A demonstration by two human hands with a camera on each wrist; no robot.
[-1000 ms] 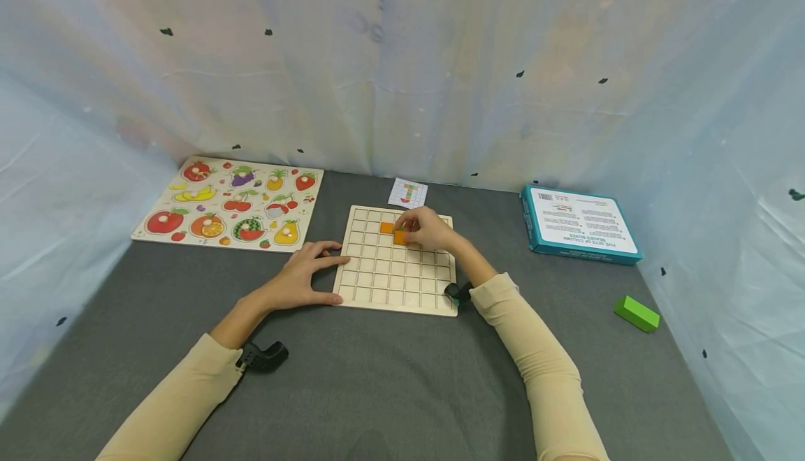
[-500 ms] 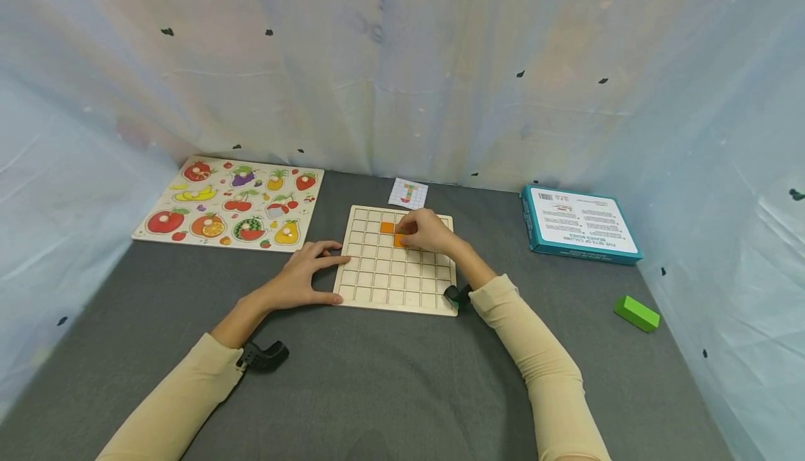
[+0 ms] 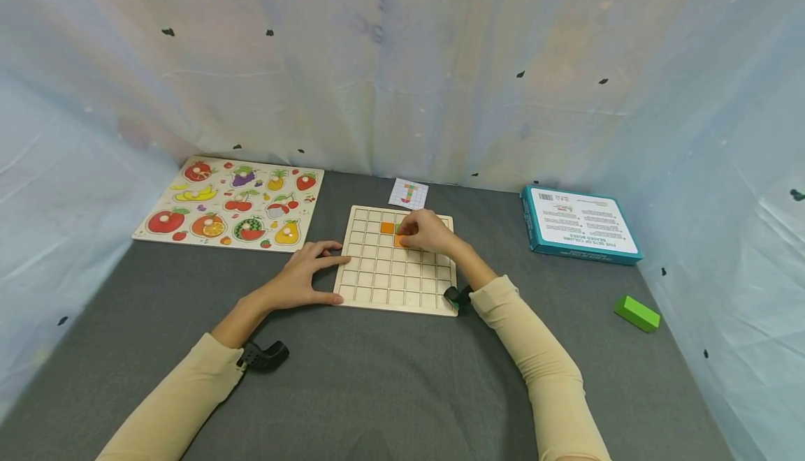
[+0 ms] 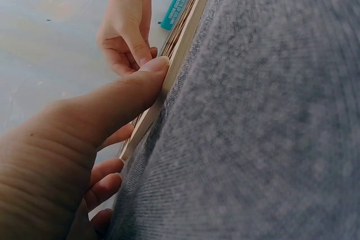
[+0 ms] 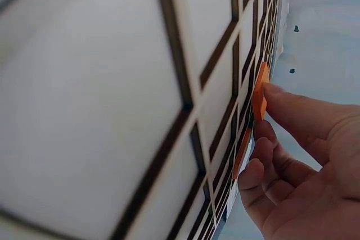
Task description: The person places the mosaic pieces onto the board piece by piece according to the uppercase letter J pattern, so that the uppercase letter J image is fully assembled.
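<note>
A pale wooden grid board (image 3: 396,276) lies on the grey cloth. Its left edge is touched by my left hand (image 3: 298,279), fingers spread and fairly straight; the left wrist view shows the thumb (image 4: 143,82) on the board's rim. Over the board's upper part, my right hand (image 3: 424,230) pinches an orange square tile (image 5: 259,94), which sits slightly raised and tilted at a cell in the right wrist view. Another orange tile (image 3: 387,228) lies in a cell up and left of it. A sliver of green beside the right fingertips is mostly hidden.
Behind the board lies a small pattern card (image 3: 408,193). A fruit puzzle board (image 3: 233,202) is at the back left. On the right are a teal box (image 3: 581,223) and a green block (image 3: 637,313). Pale sheeting (image 3: 402,84) stands around the back and sides.
My right hand and the orange tile have shifted very slightly toward me, and a little green shows by the fingertips. The left hand stays at the board's edge.
</note>
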